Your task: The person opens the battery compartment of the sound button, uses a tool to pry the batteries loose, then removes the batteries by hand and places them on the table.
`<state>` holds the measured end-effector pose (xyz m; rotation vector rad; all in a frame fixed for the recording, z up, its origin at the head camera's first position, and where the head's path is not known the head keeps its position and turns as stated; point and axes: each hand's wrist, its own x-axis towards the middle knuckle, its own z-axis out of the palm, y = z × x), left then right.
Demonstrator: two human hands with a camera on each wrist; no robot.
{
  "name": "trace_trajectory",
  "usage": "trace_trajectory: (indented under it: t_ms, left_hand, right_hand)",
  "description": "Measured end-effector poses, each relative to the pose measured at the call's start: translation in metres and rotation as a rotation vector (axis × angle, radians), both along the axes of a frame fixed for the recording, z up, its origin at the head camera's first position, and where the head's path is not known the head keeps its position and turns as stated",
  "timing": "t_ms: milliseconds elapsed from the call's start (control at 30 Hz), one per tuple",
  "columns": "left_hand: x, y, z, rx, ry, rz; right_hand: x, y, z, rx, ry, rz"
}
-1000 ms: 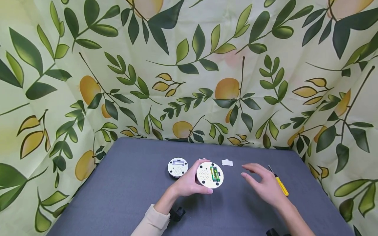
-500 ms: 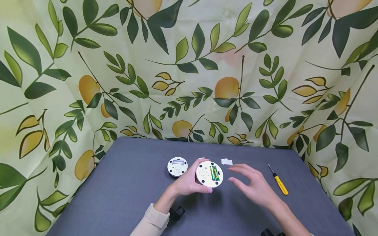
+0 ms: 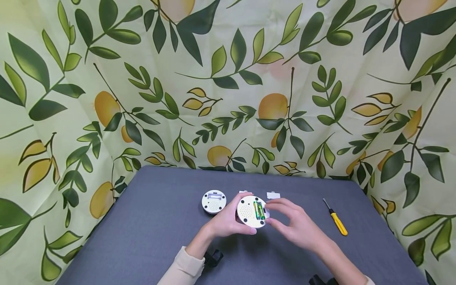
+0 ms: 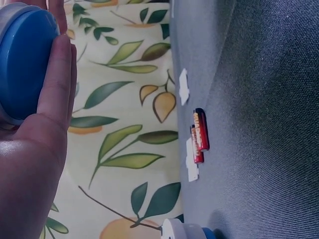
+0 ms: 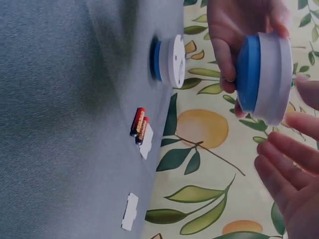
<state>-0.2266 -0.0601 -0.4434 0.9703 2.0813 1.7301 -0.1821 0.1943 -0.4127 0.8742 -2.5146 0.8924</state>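
Note:
My left hand holds up a round push-button device, with its white base facing me and its blue dome turned away. Two green batteries sit side by side in the uncovered battery slot, near small speaker holes and dark round feet. Thumb and fingers of the left hand wrap the rim. At the right edge of the base is my right hand, thumb and forefinger apart with the fingertips right by the batteries. Its other fingers extend loosely in the right wrist view. Nothing shows in its grasp.
Behind the left hand lies a second push-button device, its battery slot uncovered. Two red-and-black batteries lie by a white battery cover. Another cover lies further right. A yellow-handled screwdriver rests beyond the right hand.
My right hand has moved left from near the screwdriver to the right edge of the held device. The left hand and its device stay almost in place.

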Motion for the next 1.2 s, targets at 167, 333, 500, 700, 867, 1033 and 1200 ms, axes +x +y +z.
trace_trajectory:
  t_ms: [167, 333, 500, 700, 867, 1033, 1200]
  left_hand:
    - [0.0, 0.0, 0.0, -0.004, -0.009, -0.003]
    - [0.001, 0.0, 0.0, -0.005, -0.004, 0.0]
    - [0.0, 0.0, -0.001, 0.001, 0.004, 0.008]
    - [0.0, 0.0, 0.0, 0.011, -0.006, 0.005]
    - [0.0, 0.0, 0.0, -0.007, 0.004, 0.029]
    - [-0.001, 0.0, -0.002, -0.031, 0.007, 0.049]
    - [-0.001, 0.0, -0.003, -0.027, 0.004, 0.047]
  right_hand:
    - [-0.002, -0.004, 0.002, 0.021, -0.018, 0.018]
    - [-0.004, -0.008, 0.0, 0.013, 0.077, 0.041]
    - [-0.005, -0.012, -0.004, 0.033, 0.222, 0.035]
    - [-0.002, -0.016, -0.007, 0.032, 0.278, -0.015]
    - [-0.001, -0.019, -0.009, 0.012, 0.345, -0.027]
    - [0.0, -0.022, -0.012, -0.009, 0.369, -0.023]
    - [0.002, -0.024, -0.014, -0.035, 0.333, -0.039]
